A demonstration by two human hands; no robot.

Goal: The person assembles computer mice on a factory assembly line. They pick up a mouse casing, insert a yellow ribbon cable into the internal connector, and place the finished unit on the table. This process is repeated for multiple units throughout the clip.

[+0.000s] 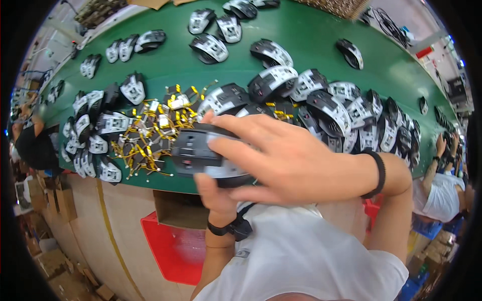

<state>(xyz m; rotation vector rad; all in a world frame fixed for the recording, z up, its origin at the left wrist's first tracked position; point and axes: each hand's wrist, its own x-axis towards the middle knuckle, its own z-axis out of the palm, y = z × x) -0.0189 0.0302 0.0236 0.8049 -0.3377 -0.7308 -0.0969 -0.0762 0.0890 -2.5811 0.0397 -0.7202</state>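
Note:
A black and grey computer mouse [193,153] is held between my two hands, just above the near edge of the green table. My left hand [216,198], with a black strap at its wrist, grips it from the near side, its thumb showing and most fingers hidden. Over the top lies my right hand [281,158], its fingers bent across the mouse and covering much of it. Directly beyond the mouse is a pile of small battery packs [160,125] with yellow tape and wires. More black and white mouse shells [326,110] crowd together right of my hands.
Another cluster of mouse shells [110,123] lies left of the batteries, and several more are scattered across the far side of the green table [165,65]. Below the edge are a cardboard box [178,208] and a red bin [160,251]. Other people [439,195] sit at both sides.

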